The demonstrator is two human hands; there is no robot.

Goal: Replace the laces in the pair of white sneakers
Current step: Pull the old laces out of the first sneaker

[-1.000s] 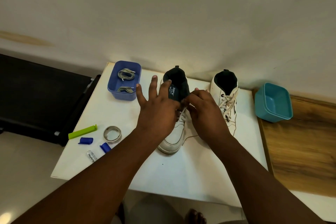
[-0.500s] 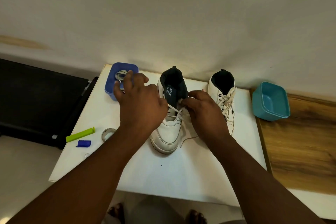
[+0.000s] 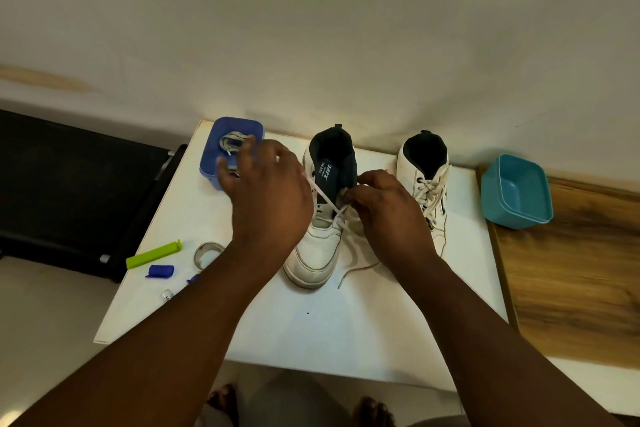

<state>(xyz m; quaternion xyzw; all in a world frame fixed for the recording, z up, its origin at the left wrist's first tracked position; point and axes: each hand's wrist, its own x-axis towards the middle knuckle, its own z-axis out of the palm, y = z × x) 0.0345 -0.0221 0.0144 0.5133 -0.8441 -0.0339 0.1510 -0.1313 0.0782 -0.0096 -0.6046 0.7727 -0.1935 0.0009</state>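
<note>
Head view. White worktop (image 3: 294, 333) against a pale wall.

Left sneaker (image 3: 320, 239): white, dark lining, toe toward the viewer, centre of the worktop. Its old lace (image 3: 322, 196) is partly undone; one strand runs taut up to the left hand (image 3: 268, 199), whose fingers are curled and pinch it. A loose end trails on the worktop beside the toe.

Right hand (image 3: 386, 210): fingers bunched at the eyelets, pinching the lace beside the tongue.

Right sneaker (image 3: 427, 191): white, fully laced, just beside the first.

Blue tub (image 3: 209, 166): far left corner, holds grey laces (image 3: 230, 142), partly behind the left hand.

Teal tub (image 3: 516, 192): on the wooden surface (image 3: 571, 270) to the right.

Near the left edge: green clip (image 3: 152, 255), tape roll (image 3: 206, 251), blue cap (image 3: 160, 270).
</note>
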